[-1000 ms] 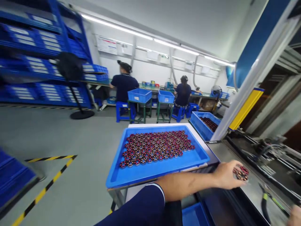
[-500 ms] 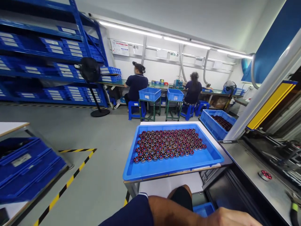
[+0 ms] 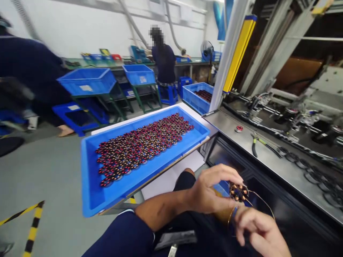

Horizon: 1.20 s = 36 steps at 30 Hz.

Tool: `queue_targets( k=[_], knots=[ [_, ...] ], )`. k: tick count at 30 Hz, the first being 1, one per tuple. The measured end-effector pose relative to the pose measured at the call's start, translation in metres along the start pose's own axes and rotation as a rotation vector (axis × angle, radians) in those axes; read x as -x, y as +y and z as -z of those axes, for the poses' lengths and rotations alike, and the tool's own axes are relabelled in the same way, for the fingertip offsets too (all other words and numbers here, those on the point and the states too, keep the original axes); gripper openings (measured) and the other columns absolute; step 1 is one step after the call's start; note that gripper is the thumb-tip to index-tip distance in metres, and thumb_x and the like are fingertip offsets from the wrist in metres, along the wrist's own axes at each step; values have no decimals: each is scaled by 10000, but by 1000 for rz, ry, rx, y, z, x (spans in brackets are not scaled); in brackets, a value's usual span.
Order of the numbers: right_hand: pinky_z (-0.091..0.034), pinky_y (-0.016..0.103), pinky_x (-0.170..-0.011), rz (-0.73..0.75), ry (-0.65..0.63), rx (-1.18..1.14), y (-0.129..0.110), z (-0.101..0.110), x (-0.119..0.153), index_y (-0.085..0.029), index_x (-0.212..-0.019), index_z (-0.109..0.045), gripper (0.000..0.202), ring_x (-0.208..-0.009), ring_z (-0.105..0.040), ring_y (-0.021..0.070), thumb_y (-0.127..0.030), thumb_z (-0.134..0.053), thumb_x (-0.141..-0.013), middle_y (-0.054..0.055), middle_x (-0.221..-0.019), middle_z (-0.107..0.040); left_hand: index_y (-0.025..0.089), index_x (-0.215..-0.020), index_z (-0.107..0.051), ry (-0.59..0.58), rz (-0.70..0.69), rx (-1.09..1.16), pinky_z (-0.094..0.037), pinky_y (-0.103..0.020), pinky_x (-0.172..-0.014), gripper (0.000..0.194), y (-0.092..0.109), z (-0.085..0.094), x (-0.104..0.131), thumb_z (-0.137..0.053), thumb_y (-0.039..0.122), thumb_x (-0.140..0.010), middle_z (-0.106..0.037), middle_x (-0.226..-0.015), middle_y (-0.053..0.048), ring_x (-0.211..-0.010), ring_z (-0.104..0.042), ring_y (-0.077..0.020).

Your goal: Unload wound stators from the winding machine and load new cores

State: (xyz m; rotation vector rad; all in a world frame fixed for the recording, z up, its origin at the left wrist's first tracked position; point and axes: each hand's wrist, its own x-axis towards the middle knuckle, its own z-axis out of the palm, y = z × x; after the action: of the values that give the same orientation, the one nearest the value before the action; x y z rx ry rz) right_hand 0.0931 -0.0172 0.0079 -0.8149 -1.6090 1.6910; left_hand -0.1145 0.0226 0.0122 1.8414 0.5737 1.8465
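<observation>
My left hand [image 3: 210, 189] is closed around the rim of a wound motor stator [image 3: 239, 192], with its copper coils facing me. Thin copper wire [image 3: 264, 202] trails from the stator and curves down to my right hand [image 3: 261, 228]. The right hand is just below the stator, fingers curled in a pinch at the wire. A small blue piece by its fingertips is too blurred to name. Left of both hands, a blue tray [image 3: 91, 200] holds many wound stators [image 3: 144, 146] packed in rows.
On the metal machine bench [image 3: 227, 121] lie a single red stator [image 3: 238, 129], green-handled cutters [image 3: 254, 144] and a row of dark rings [image 3: 313, 175]. A yellow guard post [image 3: 239, 53] stands behind. Another blue bin [image 3: 198, 101] and seated co-workers [image 3: 164, 62] are farther back.
My view has swung right and closer to the bench. The left hand has come up from the bottom edge and shows the stator in it; my right hand has come into view.
</observation>
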Motion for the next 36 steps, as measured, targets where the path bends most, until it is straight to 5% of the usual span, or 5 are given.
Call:
queue_targets(
  k=[5, 11, 18, 25, 36],
  knots=[
    [-492, 245, -578, -133, 306, -392, -4, -39, -10, -215, -830, -714, 295, -625, -606, 132, -481, -817, -756, 33, -719, -673, 138, -1057, -670, 1, -83, -159, -604, -286, -860, 386, 1, -7, 1, -845, 218, -722, -729, -1004, -96, -946, -715, -181],
    [-452, 195, -496, -208, 267, -437, 1, -32, -4, -189, -788, -723, 173, -531, -558, 93, -340, -807, -797, 23, -632, -641, 126, -1047, -679, 0, -62, -190, -605, -286, -866, 381, -3, -9, 2, -844, 177, -707, -733, -1012, -107, -937, -719, -184],
    [-473, 230, -492, -181, 112, -293, 8, -7, 6, -185, -766, -722, 209, -491, -574, 120, -377, -799, -798, 37, -585, -651, 139, -1133, -705, -48, 194, 99, -604, -324, -896, 475, -7, -9, 7, -879, 265, -709, -731, -1074, -121, -999, -711, -207],
    [-459, 265, -529, -130, 231, -116, -19, 12, -4, -166, -672, -661, 418, -553, -526, 142, -515, -631, -901, 42, -581, -578, 165, -1326, -628, -274, 465, 372, -602, -339, -921, 491, -2, -14, 18, -729, 180, -846, -603, -1289, -167, -1076, -693, -212],
    [-373, 264, -569, -88, 257, -50, 6, -1, 12, -185, -567, -574, 429, -582, -452, 132, -455, -636, -895, 14, -553, -504, 143, -1165, -665, -94, 837, 785, -608, -263, -813, 548, -1, -22, 21, -897, 160, -670, -743, -1124, -131, -861, -756, -150]
  ],
)
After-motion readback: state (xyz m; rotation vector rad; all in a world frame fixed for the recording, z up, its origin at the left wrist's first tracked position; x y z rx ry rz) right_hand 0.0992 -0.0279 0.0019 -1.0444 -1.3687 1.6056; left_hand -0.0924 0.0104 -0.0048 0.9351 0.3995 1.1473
